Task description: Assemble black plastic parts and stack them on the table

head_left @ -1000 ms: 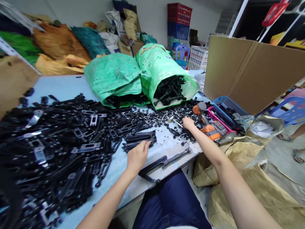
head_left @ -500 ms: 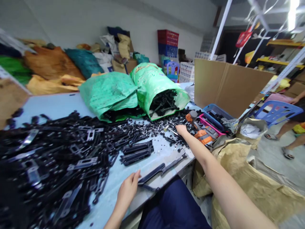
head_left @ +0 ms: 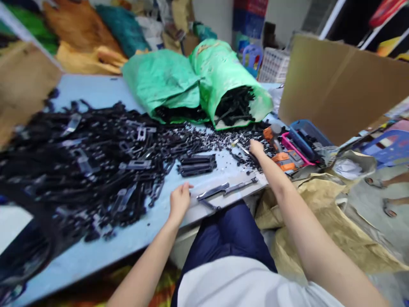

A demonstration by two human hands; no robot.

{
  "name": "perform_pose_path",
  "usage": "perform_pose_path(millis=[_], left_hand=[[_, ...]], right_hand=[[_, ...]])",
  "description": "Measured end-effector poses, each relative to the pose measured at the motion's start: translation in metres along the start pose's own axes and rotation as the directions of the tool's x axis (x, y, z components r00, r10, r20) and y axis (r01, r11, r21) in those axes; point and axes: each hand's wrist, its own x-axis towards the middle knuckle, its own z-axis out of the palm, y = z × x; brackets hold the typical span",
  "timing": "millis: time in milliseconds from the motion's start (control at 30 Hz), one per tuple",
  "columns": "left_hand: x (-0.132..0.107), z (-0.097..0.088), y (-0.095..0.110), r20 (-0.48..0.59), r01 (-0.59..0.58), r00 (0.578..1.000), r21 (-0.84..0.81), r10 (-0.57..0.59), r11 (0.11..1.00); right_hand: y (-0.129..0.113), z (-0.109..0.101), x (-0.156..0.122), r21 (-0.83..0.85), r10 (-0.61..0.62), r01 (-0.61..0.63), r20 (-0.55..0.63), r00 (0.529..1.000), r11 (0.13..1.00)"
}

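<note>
Small fasteners (head_left: 220,140) near right hand (head_left: 256,148), black bracket (head_left: 213,191) by left hand (head_left: 180,199), grips unclear, drill (head_left: 277,146) beside fasteners

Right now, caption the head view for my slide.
Left hand near long dark pieces, right hand among small hardware beside an orange power tool, with green sacks behind.

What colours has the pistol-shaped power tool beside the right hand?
The pistol-shaped power tool is orange and grey, clearest in the head view.
</note>
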Motion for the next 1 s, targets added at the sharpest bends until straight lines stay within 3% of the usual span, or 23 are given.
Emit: perform_pose_path(millis=[133, 267, 333, 467, 567, 667, 767, 800, 833, 933, 1000], left_hand=[[0.005, 0.002, 0.001, 0.040, 0.037, 0.998, 0.035, -0.039, 0.999], [0.000, 0.005, 0.010, 0.025, 0.017, 0.999, 0.280, -0.025, 0.960], [-0.006, 0.006, 0.017, 0.037, 0.008, 0.999, 0.451, -0.028, 0.893], [-0.015, 0.010, 0.034, 0.205, -0.126, 0.979, 0.671, -0.019, 0.731], [-0.016, 0.012, 0.041, 0.207, -0.133, 0.978, 0.677, -0.013, 0.724], [-0.014, 0.014, 0.034, 0.204, -0.139, 0.979, 0.621, 0.012, 0.772], [-0.013, 0.015, 0.012, 0.182, -0.312, 0.950, 0.520, 0.254, 0.795], [-0.014, 0.015, 0.004, 0.134, -0.405, 0.911, 0.476, 0.390, 0.781], [-0.015, 0.014, -0.003, 0.059, -0.502, 0.844, 0.434, 0.532, 0.748], [-0.021, 0.013, -0.014, -0.139, -0.726, 0.549, 0.409, 0.824, 0.553], [-0.023, 0.015, -0.015, -0.163, -0.780, 0.403, 0.453, 0.900, 0.431]], right_hand=[[0.000, -0.001, 0.012, 0.021, 0.000, 0.001, -0.064, 0.998, 1.000], [0.000, 0.000, 0.015, 0.053, 0.008, -0.004, -0.081, 0.997, 0.999], [0.000, 0.004, 0.016, 0.068, 0.008, -0.002, -0.090, 0.996, 0.998], [-0.002, 0.012, 0.018, 0.085, -0.029, 0.039, -0.116, 0.993, 0.996], [-0.002, 0.015, 0.020, 0.076, -0.078, 0.089, -0.136, 0.988, 0.993], [-0.003, 0.015, 0.024, 0.055, -0.117, 0.126, -0.132, 0.984, 0.991], [-0.005, 0.015, 0.032, 0.042, -0.147, 0.151, -0.088, 0.985, 0.988], [-0.007, 0.014, 0.035, 0.041, -0.148, 0.151, -0.073, 0.986, 0.988], [-0.008, 0.013, 0.038, 0.042, -0.144, 0.147, -0.063, 0.988, 0.988], [-0.012, 0.008, 0.045, 0.059, -0.109, 0.112, -0.058, 0.992, 0.992], [-0.013, 0.004, 0.046, 0.078, -0.073, 0.076, -0.047, 0.996, 0.994]])
